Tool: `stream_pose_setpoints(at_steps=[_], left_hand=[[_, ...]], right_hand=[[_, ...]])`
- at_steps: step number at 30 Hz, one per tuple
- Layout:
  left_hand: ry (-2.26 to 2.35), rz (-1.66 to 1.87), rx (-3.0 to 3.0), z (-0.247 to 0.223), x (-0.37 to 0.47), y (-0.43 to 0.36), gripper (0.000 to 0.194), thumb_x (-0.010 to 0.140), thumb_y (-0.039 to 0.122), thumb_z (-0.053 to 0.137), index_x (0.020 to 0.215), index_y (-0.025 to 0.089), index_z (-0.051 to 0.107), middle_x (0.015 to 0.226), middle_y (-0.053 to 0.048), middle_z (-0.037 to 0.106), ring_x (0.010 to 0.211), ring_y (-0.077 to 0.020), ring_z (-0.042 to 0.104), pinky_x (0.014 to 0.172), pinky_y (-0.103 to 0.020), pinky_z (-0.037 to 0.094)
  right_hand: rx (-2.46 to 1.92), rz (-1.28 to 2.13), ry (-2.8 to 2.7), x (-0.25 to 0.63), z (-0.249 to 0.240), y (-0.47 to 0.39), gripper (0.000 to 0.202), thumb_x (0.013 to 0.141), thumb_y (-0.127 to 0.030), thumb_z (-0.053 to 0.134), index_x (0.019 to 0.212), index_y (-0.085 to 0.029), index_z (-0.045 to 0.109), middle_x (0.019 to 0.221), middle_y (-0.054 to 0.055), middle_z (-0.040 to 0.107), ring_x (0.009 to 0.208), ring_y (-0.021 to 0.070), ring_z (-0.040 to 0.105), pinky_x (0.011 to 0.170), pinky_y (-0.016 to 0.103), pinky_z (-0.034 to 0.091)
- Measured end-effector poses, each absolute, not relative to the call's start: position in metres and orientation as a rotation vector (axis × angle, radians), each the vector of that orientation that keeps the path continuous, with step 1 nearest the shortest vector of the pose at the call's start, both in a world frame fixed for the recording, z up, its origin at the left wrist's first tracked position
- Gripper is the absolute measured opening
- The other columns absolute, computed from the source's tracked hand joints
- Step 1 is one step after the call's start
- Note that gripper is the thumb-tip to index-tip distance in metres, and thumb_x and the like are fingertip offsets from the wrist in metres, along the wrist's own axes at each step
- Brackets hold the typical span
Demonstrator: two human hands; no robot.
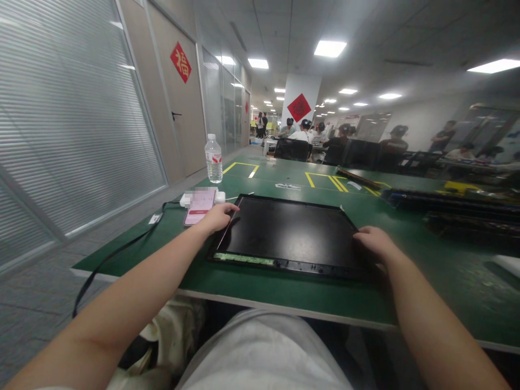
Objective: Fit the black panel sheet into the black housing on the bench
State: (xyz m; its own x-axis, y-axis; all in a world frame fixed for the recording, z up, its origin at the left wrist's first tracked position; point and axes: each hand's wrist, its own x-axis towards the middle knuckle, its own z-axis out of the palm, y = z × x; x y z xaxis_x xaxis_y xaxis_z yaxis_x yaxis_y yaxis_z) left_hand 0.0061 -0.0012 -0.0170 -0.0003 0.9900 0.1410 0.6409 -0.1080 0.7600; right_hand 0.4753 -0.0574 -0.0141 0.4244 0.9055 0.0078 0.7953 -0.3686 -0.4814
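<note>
The black screen panel (pixel 292 227) lies flat near the front edge of a green table (pixel 264 290), a strip of green circuit board (pixel 244 259) along its near side. Its dark face catches a soft glare. The left hand (pixel 220 216) pinches its left edge between thumb and fingers; the right hand (pixel 376 242) grips the right edge, fingertips on the rim, thumb hidden. A phone (pixel 199 211) and water bottle (pixel 213 160) stand left; beyond, people sit under bright ceiling lights (pixel 330 49).

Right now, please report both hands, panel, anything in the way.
Left hand and right hand hold display panel by sides. Panel on green table. Smartphone beside left hand.
</note>
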Motion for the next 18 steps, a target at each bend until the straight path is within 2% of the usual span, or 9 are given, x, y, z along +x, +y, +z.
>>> stream_pose_setpoints(at_steps=[3, 9, 18], left_hand=[[1.5, 1.035, 1.534, -0.013, 0.01, -0.004, 0.052, 0.062, 0.001, 0.054, 0.11, 0.017, 0.068, 0.111, -0.009, 0.076, 0.1, -0.026, 0.072, 0.076, -0.033, 0.06], [1.306, 1.138, 1.287, -0.001, 0.013, -0.01, 0.066, 0.064, -0.002, 0.052, 0.125, 0.021, 0.058, 0.132, -0.008, 0.067, 0.099, -0.0235, 0.073, 0.071, -0.032, 0.063], [1.33, 1.181, 1.099, 0.005, 0.015, -0.011, 0.058, 0.073, -0.001, 0.058, 0.126, 0.021, 0.057, 0.12, -0.008, 0.073, 0.084, -0.0214, 0.075, 0.067, -0.031, 0.063]], right_hand=[[-2.292, 0.319, -1.45, 0.473, -0.013, -0.058, 0.018, 0.075, -0.029, 0.064, 0.084, -0.017, 0.073, 0.091, 0.013, 0.074, 0.081, 0.0265, 0.07, 0.07, 0.033, 0.051], [-2.306, 0.28, -1.454, 0.471, -0.013, -0.057, 0.015, 0.076, -0.03, 0.065, 0.081, -0.019, 0.072, 0.09, 0.012, 0.074, 0.084, 0.026, 0.07, 0.07, 0.032, 0.051], [-2.292, 0.285, -1.448, 0.471, -0.014, -0.058, 0.016, 0.076, -0.03, 0.065, 0.081, -0.018, 0.073, 0.091, 0.011, 0.074, 0.086, 0.0256, 0.069, 0.068, 0.03, 0.049]])
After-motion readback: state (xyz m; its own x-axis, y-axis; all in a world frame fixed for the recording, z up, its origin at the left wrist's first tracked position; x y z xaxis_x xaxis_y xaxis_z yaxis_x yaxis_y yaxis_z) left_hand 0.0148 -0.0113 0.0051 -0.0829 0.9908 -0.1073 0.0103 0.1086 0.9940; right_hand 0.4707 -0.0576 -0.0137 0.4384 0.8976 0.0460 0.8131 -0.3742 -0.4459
